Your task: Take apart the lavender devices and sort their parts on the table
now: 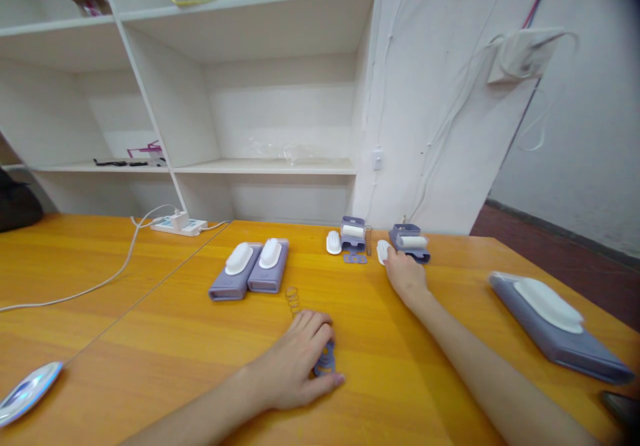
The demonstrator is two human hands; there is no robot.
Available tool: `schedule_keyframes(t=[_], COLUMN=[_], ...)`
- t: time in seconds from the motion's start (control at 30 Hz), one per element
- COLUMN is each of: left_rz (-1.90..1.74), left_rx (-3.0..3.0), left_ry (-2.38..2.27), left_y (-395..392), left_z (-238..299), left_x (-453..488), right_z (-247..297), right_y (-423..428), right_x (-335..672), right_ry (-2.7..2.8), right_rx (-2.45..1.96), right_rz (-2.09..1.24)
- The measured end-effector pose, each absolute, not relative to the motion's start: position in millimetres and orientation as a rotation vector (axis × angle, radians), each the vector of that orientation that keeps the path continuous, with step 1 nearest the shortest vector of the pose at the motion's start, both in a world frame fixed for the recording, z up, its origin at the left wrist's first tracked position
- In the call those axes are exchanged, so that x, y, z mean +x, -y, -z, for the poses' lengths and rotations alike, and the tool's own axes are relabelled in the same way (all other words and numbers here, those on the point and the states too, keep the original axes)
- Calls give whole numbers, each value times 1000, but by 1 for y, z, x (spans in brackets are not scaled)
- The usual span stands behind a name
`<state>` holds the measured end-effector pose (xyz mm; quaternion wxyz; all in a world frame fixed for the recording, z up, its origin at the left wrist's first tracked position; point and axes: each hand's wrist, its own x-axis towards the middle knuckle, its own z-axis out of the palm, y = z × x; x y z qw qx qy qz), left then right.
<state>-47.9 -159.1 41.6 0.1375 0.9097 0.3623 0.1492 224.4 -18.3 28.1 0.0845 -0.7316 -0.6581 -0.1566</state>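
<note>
My left hand lies on the orange table, its fingers curled over a small purple plastic part. A thin wire spring stands just beyond its fingertips. My right hand reaches far forward, fingers closed on a small white oval cap. That cap sits beside a purple holder with a white roller. A second holder, another white cap and a spring lie just to its left.
Two finished purple units with white tops lie side by side at centre. A larger one rests near the right edge. A white power strip with cable sits at the back left, before white shelves. A shiny object lies front left.
</note>
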Motion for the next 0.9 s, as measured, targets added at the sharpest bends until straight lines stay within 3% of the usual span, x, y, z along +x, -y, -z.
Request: schedule_keyframes(t=[0.27, 0.5, 0.63, 0.9], left_rz=[-451, -485, -420, -372], left_rx=[2741, 2835, 2907, 2967], left_ry=[-790, -706, -597, -430], left_y=[151, 157, 168, 175], left_z=[-34, -30, -34, -27], left_x=[-4, 18, 15, 16], right_z=[-44, -52, -52, -44], right_y=[46, 95, 95, 88], right_x=[192, 155, 144, 149], right_ry=[2074, 2522, 2516, 2348], right_rx=[-2001, -1687, -1711, -1882], right_rz=[302, -465, -406, 22])
